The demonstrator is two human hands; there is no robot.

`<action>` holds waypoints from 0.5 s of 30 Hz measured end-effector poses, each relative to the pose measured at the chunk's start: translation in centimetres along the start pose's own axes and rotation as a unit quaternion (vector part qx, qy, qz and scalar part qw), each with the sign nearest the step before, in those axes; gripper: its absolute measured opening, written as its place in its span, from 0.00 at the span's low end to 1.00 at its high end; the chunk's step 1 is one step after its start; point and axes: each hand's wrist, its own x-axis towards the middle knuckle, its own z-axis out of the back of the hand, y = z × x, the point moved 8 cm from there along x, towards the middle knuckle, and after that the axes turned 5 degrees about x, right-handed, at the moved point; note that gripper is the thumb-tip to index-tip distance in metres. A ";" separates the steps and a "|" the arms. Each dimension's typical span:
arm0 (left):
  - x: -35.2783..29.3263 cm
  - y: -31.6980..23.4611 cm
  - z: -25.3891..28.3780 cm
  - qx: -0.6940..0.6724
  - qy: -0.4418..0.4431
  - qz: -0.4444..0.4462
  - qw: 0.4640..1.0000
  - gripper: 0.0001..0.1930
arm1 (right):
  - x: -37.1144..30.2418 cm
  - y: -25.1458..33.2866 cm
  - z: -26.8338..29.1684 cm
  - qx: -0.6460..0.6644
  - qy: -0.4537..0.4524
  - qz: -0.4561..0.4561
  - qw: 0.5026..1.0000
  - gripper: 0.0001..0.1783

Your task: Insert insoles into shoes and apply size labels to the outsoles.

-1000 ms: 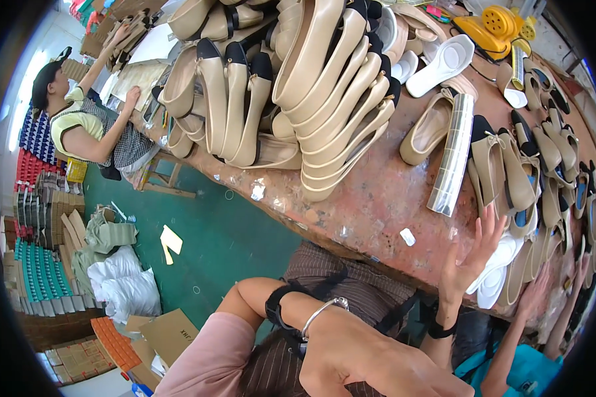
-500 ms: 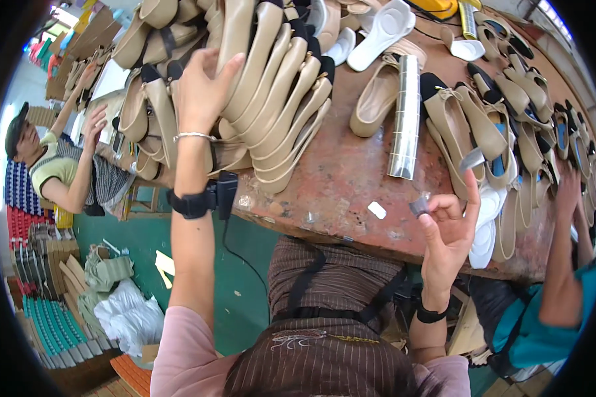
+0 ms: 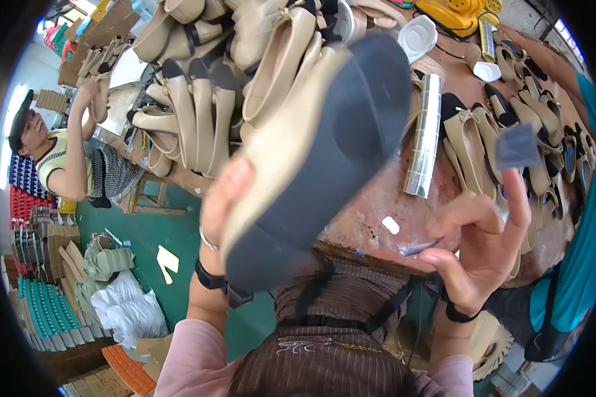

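My left hand [image 3: 226,195] grips a beige ballet flat [image 3: 324,159] by its side, with the black sole turned up toward me; motion blurs it slightly. In my right hand [image 3: 480,248], thumb and a bent finger pinch a small dark translucent sticker [image 3: 419,249]. A second grey square sticker [image 3: 517,147] clings to the tip of the raised forefinger. Behind the held shoe, more beige flats [image 3: 281,66] are stacked on the worn reddish table [image 3: 351,228]. A long silvery strip of stickers [image 3: 425,135] lies to the right of the shoe.
Rows of beige and black flats [image 3: 467,132] cover the table's right side. White insoles [image 3: 417,40] and a yellow tool [image 3: 450,16] lie at the back. A person in a cap [image 3: 63,152] works at far left; another's teal sleeve [image 3: 573,264] is close on the right.
My left hand has taken a flat from the stack and brought it nearer, sole up. My right hand has shifted right and closer. The person on the right now reaches further across the table.
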 end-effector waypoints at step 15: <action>-4.6 7.1 -0.3 0.032 0.180 0.212 0.960 0.25 | 1.3 -2.6 -4.6 -0.237 0.116 -0.045 0.964 0.68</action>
